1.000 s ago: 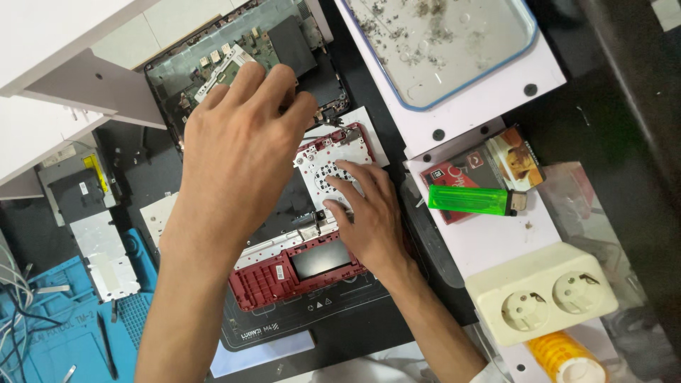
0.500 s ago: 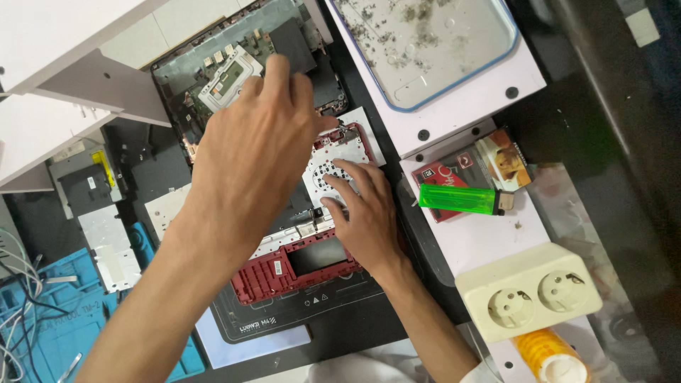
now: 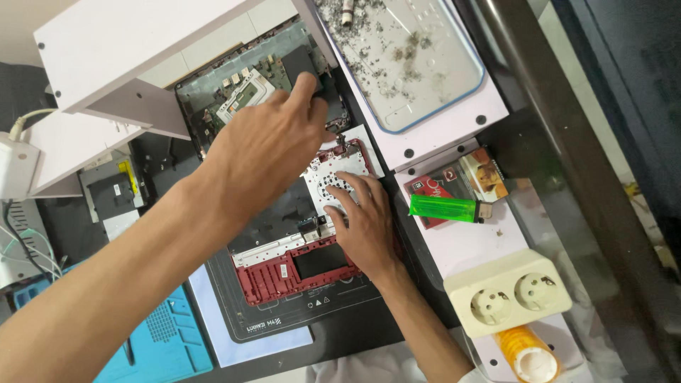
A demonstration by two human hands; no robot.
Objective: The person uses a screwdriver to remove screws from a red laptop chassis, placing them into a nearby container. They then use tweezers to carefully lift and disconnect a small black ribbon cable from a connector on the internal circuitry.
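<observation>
The left hand has slid up and toward one o'clock over the last second, so its fingertips now press at the far edge of the opened red laptop shell, beside the circuit board, where earlier it lay lower over the shell's middle; the work has shifted from the keyboard frame toward the board end. Whether those fingertips pinch anything I cannot tell, since the curled fingers hide it. The right hand has stayed put, fingers spread flat on the perforated metal plate, holding it down. The laptop shell lies on a dark mat at the table's centre. Counted: two hands, one shell, one board. At three o'clock lies one green lighter across one red packet; at five o'clock sits one cream socket block with two outlets, and below it one orange bottle. At one o'clock is one clear tray flecked with debris, and at eight o'clock one blue mat.
</observation>
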